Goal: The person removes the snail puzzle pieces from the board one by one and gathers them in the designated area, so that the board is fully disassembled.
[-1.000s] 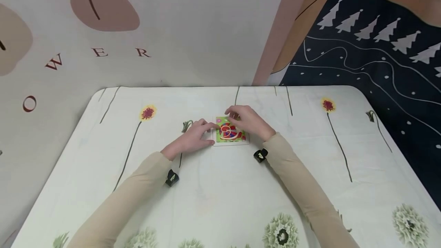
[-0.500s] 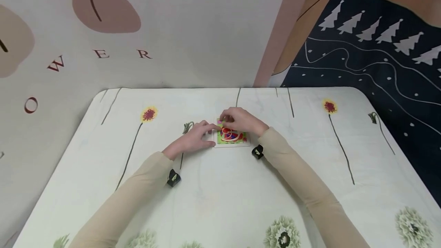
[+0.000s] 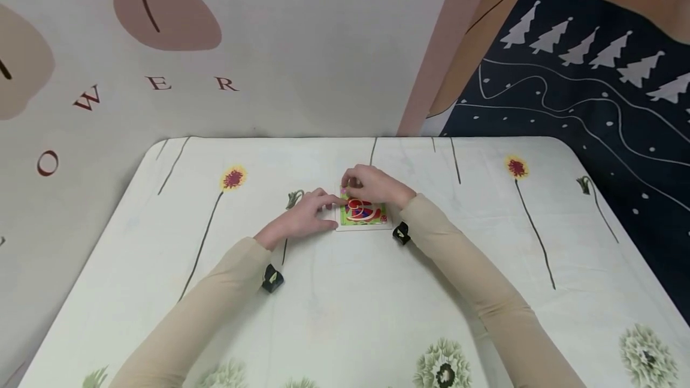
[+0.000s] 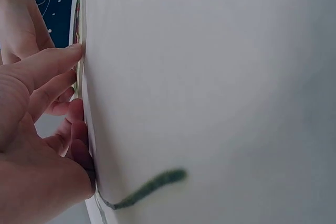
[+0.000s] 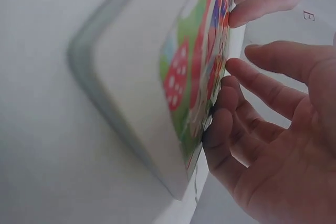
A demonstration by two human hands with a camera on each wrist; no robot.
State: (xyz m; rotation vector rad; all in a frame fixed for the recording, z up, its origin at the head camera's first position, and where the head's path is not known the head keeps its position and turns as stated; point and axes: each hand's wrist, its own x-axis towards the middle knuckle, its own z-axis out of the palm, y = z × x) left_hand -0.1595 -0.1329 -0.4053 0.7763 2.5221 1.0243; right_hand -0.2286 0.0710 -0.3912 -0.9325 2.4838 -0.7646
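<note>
A small flat board (image 3: 366,222) with a white border and a bright red, green and blue picture lies near the middle of the table. My left hand (image 3: 307,215) is at its left edge, index finger reaching onto the picture and thumb by the near left corner. My right hand (image 3: 377,185) is over the far part of the board and hides some of the picture. In the right wrist view, bent fingers (image 5: 219,124) of the right hand touch the board's surface. Its thumb (image 5: 283,56) stands apart from the index finger, and I see nothing between them.
A white cloth (image 3: 323,316) with printed flowers covers the table. Behind it rises a pale wall (image 3: 302,76) with letters and leaf shapes. To the right hangs a dark blue sheet (image 3: 539,88) with white trees. A black wrist device (image 3: 272,279) sits at the left sleeve.
My right hand has moved left across the far part of the board, towards the far left corner. The left hand stays at the board's left edge, and the board looks unmoved.
</note>
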